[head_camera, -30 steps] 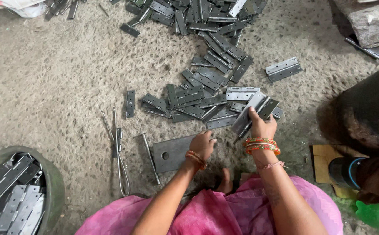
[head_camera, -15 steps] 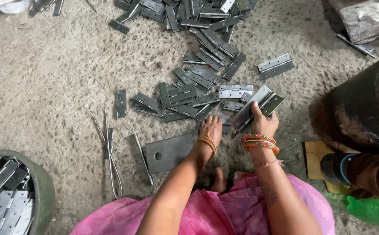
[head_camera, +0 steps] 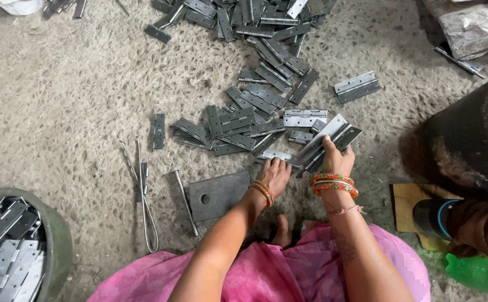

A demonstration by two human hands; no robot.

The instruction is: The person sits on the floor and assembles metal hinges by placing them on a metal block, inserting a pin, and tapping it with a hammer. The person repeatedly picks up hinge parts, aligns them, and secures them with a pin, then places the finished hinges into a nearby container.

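While the right hand (head_camera: 338,159) is clamped on a fanned bundle of steel hinges (head_camera: 328,140) right of the frame's centre, the left hand (head_camera: 275,173) lies flat, fingers spread, on a single hinge leaf (head_camera: 275,155) at the lower edge of the loose hinge pile (head_camera: 249,106); a square plate with a hole (head_camera: 219,194) sits just left of that hand; a green tub (head_camera: 54,240) of hinges fills the lower left corner

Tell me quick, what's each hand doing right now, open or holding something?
Left hand: open, fingers spread flat on a hinge on the floor.
Right hand: closed around a bunch of metal hinges.
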